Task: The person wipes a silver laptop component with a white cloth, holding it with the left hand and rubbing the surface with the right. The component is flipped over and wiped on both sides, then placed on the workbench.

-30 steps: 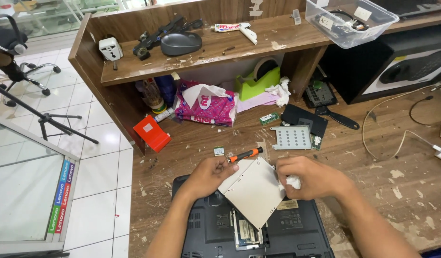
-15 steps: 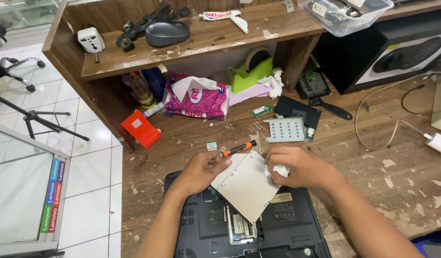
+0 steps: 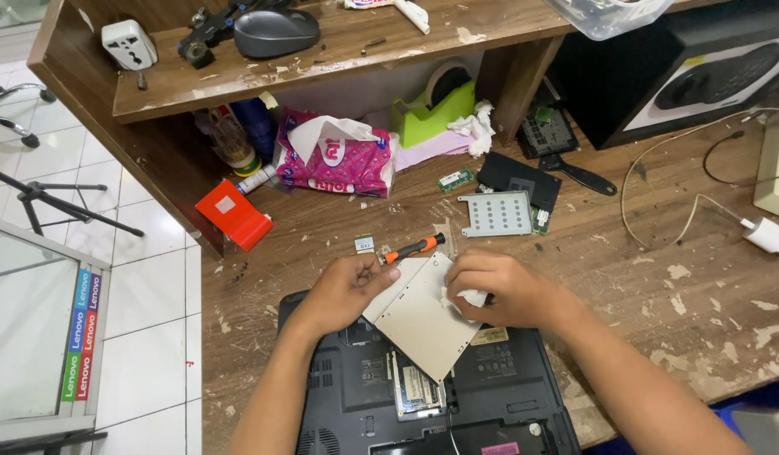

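Scuffed brown wood, its varnish flaking pale, makes up the desk (image 3: 659, 278) I watch from afar. Left of centre, my left hand (image 3: 343, 291) grips the edge of a flat, matte silver optical drive (image 3: 419, 320), tilted over the black plastic laptop base (image 3: 423, 404) at the near edge. An orange-handled screwdriver (image 3: 413, 249) lies just beyond. My right hand (image 3: 503, 291) presses crumpled white tissue (image 3: 467, 297) onto the drive. Farther right sits a perforated metal plate (image 3: 496, 213).
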